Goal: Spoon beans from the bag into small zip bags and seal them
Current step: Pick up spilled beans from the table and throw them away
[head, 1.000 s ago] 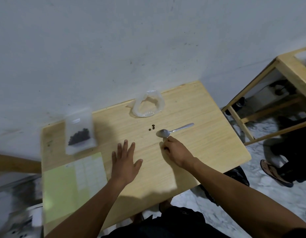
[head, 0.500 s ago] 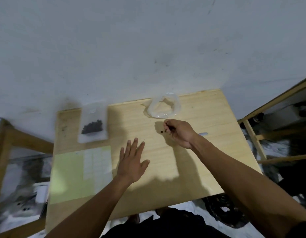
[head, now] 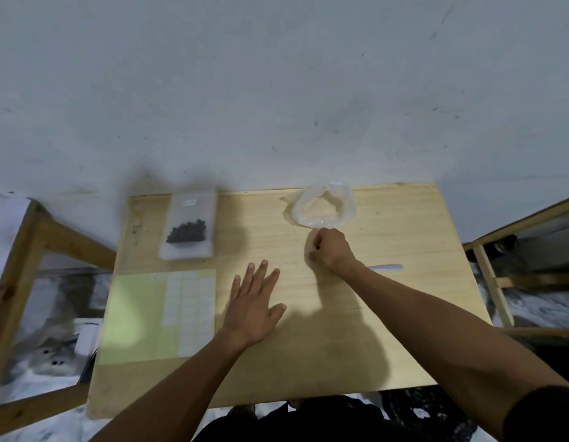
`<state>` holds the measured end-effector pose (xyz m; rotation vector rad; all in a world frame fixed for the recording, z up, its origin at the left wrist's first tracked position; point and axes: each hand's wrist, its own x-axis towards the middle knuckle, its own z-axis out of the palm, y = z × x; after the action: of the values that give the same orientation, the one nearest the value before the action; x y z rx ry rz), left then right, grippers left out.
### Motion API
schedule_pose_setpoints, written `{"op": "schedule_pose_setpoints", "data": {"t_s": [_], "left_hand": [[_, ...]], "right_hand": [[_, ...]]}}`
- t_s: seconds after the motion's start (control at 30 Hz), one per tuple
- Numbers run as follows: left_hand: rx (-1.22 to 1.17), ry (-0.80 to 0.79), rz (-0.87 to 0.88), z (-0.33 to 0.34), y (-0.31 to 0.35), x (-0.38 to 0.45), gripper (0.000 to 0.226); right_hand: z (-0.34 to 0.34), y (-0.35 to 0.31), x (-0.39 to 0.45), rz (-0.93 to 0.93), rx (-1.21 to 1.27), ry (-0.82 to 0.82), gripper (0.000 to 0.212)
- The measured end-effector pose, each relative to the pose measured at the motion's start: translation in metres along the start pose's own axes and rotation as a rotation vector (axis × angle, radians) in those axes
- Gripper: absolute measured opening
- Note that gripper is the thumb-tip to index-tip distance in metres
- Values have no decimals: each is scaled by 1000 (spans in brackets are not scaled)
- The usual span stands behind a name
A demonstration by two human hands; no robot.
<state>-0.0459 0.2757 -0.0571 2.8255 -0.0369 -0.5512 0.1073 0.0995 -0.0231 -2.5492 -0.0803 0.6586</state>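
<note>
A small zip bag (head: 187,231) with dark beans in it lies flat at the table's back left. An open, rolled-down clear plastic bag (head: 324,205) sits at the back centre. My right hand (head: 332,250) is just in front of that bag, knuckles up, fingers curled in a pinch at the tabletop; the loose beans are hidden under it. A metal spoon (head: 385,267) lies on the table, only its handle showing past my right wrist. My left hand (head: 254,301) rests flat on the wood, fingers spread, holding nothing.
A pale green sheet (head: 133,317) with a stack of small clear zip bags (head: 187,311) covers the wooden table's (head: 404,330) front left. Wooden frames stand at the left (head: 18,266) and right (head: 493,282). A grey wall rises right behind the table.
My right hand left the spoon's bowl, moved up to the loose beans and closed over them, drifting toward the clear bag. The left hand stayed flat. The camera tilted.
</note>
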Motion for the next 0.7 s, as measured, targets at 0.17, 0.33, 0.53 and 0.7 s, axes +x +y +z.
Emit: {"op": "schedule_pose_setpoints", "data": {"t_s": [0.17, 0.33, 0.53, 0.7], "left_hand": [[-24, 11, -7, -1, 1, -1, 78], [-42, 7, -7, -2, 3, -2, 76], [-66, -42, 1, -8, 2, -2, 76], [-40, -45, 26, -12, 8, -2, 73]], "right_hand": [[8, -2, 4, 18, -51, 7, 18], [8, -7, -2, -34, -112, 22, 20], [-8, -9, -4, 200, 366, 102, 29], [-37, 11, -10, 356, 929, 121, 12]]}}
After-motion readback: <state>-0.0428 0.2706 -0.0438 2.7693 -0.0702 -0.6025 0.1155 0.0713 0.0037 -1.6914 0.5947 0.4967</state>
